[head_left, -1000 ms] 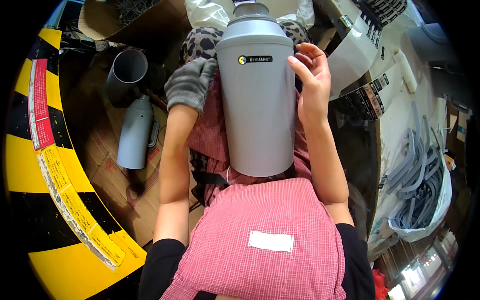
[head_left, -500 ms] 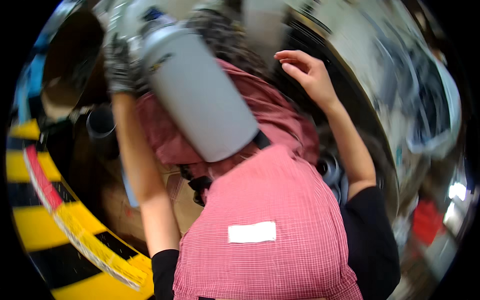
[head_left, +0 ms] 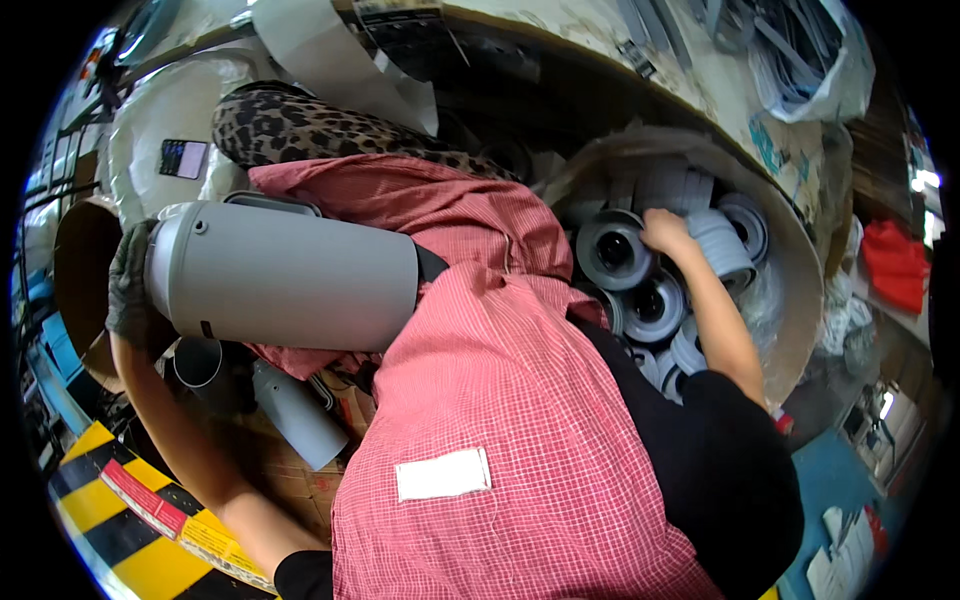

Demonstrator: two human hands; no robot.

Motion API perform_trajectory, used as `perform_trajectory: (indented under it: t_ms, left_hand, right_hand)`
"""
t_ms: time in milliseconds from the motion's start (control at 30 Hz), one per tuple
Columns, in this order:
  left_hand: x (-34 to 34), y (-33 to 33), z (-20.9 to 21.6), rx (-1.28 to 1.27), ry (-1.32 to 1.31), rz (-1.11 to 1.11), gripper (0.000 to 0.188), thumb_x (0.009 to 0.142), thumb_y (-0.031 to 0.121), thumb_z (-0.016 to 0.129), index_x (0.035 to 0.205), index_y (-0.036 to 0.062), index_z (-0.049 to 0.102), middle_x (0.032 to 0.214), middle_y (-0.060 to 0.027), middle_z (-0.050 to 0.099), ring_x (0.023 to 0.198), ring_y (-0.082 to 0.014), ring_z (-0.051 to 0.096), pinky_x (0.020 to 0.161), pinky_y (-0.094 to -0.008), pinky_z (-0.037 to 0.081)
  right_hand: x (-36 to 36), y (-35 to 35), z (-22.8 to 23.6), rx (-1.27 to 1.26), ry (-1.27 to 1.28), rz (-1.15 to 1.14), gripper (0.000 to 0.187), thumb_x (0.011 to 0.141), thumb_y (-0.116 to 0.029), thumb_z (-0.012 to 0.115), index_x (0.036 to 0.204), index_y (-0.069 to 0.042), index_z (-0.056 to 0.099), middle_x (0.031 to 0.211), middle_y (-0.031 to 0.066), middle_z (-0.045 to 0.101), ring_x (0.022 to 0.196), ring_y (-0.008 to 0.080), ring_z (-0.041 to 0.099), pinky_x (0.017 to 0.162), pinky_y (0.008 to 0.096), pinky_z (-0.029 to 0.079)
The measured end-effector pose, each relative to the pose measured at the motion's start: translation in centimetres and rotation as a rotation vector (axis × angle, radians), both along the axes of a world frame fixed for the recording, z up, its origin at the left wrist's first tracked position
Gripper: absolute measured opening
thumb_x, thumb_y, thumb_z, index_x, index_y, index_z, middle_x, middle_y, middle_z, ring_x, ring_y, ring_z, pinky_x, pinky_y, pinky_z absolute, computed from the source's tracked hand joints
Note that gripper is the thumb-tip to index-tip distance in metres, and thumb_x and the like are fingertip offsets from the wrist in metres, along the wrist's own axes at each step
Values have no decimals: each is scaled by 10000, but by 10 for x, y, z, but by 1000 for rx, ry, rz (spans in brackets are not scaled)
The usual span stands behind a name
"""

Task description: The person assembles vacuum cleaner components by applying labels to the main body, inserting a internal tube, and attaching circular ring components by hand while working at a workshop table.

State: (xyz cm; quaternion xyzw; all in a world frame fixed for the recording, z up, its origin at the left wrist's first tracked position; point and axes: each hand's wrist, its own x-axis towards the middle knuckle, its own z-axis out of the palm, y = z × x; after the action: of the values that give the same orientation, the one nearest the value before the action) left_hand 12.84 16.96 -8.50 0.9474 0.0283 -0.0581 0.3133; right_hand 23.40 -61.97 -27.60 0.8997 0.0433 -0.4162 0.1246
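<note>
A large grey metal cylinder (head_left: 290, 275) lies across my lap over a pink checked apron (head_left: 450, 390). My left hand (head_left: 130, 285), in a grey glove, is pressed round the cylinder's rounded left end; part of its fingers is hidden. On the right, my bare right hand (head_left: 664, 230) reaches into a wide round bin (head_left: 800, 310) full of grey ring-shaped parts. Its fingers are closed on the rim of one grey ring (head_left: 592, 246) near the top of the pile, and the fingertips are partly out of sight.
A smaller grey tube (head_left: 300, 415) and a dark open cup (head_left: 198, 362) stand low on the left, beside yellow-black striped edging (head_left: 95, 500). A phone (head_left: 184, 158) rests on clear plastic. Beyond the bin, a worktable (head_left: 560, 15) carries a bag of grey strips (head_left: 800, 65).
The view has turned, and the cylinder now lies more crosswise, its far end toward the left. My right hand, held empty in the air before, has come down onto a ring in the bin.
</note>
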Motion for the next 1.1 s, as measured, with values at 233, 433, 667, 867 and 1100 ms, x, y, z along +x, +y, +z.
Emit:
perform_trajectory:
  t_ms: [233, 433, 667, 867, 1100]
  left_hand:
    - [-109, 44, 24, 766, -486, -131, 465, 924, 159, 598, 1353, -15, 549, 1324, -193, 611, 1182, -380, 614, 1029, -441, 491]
    - [-167, -22, -93, 864, -305, 196, 487, 918, 341, 638, 1292, 29, 624, 1259, -154, 669, 1188, -316, 611, 1037, -435, 470]
    - [-141, -118, -131, 665, -236, 452, 439, 942, 317, 609, 1271, 27, 636, 1262, -151, 664, 1195, -320, 599, 1030, -435, 468]
    - [-128, -140, -108, 546, -352, 575, 387, 979, 283, 556, 1256, 25, 637, 1254, -137, 662, 1174, -297, 601, 1022, -435, 469]
    - [-108, -166, -34, 461, -874, 548, 344, 1031, 291, 452, 1187, 22, 598, 1202, -190, 646, 1059, -332, 629, 900, -443, 529]
  right_hand:
    - [67, 78, 144, 1045, 216, -476, 487, 829, -315, 809, 1180, -33, 623, 1009, -1, 665, 904, 74, 598, 801, 260, 494]
    - [106, 213, 195, 2032, -147, -604, 613, 1068, -504, 440, 1364, 23, 544, 1293, 132, 646, 1172, 215, 639, 1020, 383, 510]
    - [74, 309, 219, 2068, -984, 940, 564, 991, -599, 507, 1248, -107, 608, 1140, 183, 617, 983, 317, 586, 891, 485, 524]
    - [55, 303, 200, 1951, -954, 957, 457, 1005, -587, 487, 1382, -331, 524, 1220, 150, 567, 1043, 282, 538, 901, 484, 515]
    - [46, 309, 156, 1381, -1244, 367, 362, 1031, -280, 516, 1161, 31, 645, 965, 113, 630, 874, 287, 581, 820, 384, 494]
